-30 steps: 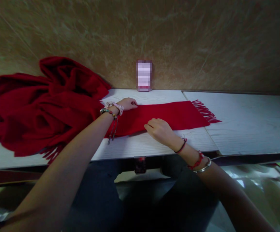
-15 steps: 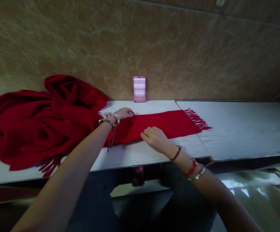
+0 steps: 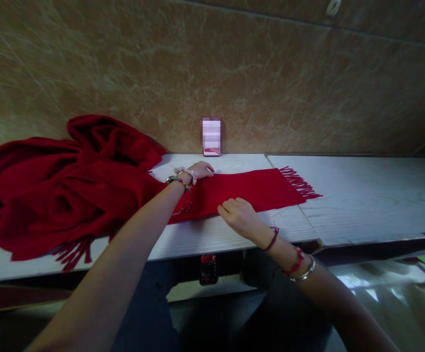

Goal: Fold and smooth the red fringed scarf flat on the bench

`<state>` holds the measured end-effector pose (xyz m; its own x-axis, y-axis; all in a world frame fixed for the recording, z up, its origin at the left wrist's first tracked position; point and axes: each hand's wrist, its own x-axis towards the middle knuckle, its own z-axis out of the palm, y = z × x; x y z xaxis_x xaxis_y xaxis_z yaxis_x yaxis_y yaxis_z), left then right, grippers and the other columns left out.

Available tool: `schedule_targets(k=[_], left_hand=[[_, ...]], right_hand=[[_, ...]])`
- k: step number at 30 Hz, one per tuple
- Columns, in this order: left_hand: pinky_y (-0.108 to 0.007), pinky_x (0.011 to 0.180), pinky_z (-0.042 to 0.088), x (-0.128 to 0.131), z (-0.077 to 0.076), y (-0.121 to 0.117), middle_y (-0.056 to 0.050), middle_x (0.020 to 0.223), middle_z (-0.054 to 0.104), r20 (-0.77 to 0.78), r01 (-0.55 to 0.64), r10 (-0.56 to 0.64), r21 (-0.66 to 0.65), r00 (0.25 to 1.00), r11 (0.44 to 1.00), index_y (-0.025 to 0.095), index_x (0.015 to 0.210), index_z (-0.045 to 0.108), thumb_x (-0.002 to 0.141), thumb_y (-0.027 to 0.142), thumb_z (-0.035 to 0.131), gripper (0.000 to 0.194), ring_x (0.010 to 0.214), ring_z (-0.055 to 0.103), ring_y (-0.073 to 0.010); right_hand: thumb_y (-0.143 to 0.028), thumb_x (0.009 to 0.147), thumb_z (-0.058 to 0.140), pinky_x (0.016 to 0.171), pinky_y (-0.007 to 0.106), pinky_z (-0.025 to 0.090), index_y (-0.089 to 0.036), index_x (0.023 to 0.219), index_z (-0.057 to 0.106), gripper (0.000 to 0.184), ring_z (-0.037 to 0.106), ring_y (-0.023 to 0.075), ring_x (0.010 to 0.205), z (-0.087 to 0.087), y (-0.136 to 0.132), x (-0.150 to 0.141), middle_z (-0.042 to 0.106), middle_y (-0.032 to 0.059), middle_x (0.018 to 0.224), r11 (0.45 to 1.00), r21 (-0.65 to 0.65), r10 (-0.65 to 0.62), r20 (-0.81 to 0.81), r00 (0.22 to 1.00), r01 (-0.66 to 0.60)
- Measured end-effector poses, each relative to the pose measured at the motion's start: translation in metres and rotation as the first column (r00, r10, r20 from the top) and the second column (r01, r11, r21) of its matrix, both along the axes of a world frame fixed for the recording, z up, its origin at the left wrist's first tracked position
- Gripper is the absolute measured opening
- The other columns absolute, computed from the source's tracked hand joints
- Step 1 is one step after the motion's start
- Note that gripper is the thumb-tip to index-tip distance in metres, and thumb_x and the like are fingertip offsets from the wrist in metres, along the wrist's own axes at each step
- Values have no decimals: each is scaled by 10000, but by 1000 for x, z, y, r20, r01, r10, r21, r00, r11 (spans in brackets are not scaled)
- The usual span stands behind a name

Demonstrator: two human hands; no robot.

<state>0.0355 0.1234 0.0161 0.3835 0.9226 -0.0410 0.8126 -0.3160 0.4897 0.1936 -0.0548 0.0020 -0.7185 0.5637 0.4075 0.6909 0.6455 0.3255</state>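
A red fringed scarf [image 3: 249, 188] lies with one stretch spread flat on a white wood-grain board. The rest of the scarf is heaped in loose folds on the left. My left hand [image 3: 200, 170] is closed at the far edge of the flat stretch, its fingertips partly hidden. Across from it, my right hand [image 3: 239, 215] has curled fingers pinching the near edge. The fringe at the right end lies on the board, beyond both hands, while another fringed end hangs out of the heap at the lower left.
A phone [image 3: 211, 139] with a lit, blurred screen leans against the brown marbled wall [image 3: 307, 88] behind the board. The white board [image 3: 362, 200] runs on to the right past a seam. Below its front edge a dark device [image 3: 208, 271] shows between my legs.
My left hand has slid right along the scarf's far edge. My right hand has shifted slightly right and down at the near edge. The flat stretch stays in place.
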Motion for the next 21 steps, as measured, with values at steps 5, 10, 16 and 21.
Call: schedule_targets(k=[5, 10, 16, 21], left_hand=[[-209, 721, 457, 3, 17, 4, -37, 1011, 660, 162, 23, -25, 10, 987, 1000, 151, 1025, 637, 701, 291, 528, 370, 885, 597, -160], [-259, 777, 449, 38, 49, 15, -51, 1021, 653, 366, 34, -53, 60, 929, 998, 155, 1071, 615, 749, 294, 531, 360, 916, 579, -167], [-291, 783, 446, 104, 80, 26, -27, 938, 673, 350, 114, -153, 129, 924, 985, 180, 1035, 641, 735, 276, 578, 322, 893, 584, -183], [-277, 767, 447, 159, 74, 36, -28, 945, 668, 295, 221, -270, 189, 916, 957, 148, 994, 654, 736, 228, 560, 286, 864, 590, -171]], right_hand=[[-97, 882, 382, 583, 301, 284, -144, 802, 594, 232, 458, 153, 642, 17, 3, 15, 556, 42, 678, 994, 111, -9, -113, 994, 22], [-137, 890, 370, 613, 304, 323, -132, 917, 624, 256, 481, 162, 678, 35, 10, 47, 578, 63, 710, 971, 201, -69, -285, 956, 130], [-141, 868, 376, 682, 311, 391, -155, 925, 642, 273, 520, 174, 715, 42, 11, 99, 597, 63, 732, 925, 254, -157, -424, 892, 284], [-131, 846, 387, 707, 317, 418, -154, 908, 639, 260, 536, 180, 741, 38, 5, 139, 614, 70, 754, 914, 203, -223, -471, 853, 351]])
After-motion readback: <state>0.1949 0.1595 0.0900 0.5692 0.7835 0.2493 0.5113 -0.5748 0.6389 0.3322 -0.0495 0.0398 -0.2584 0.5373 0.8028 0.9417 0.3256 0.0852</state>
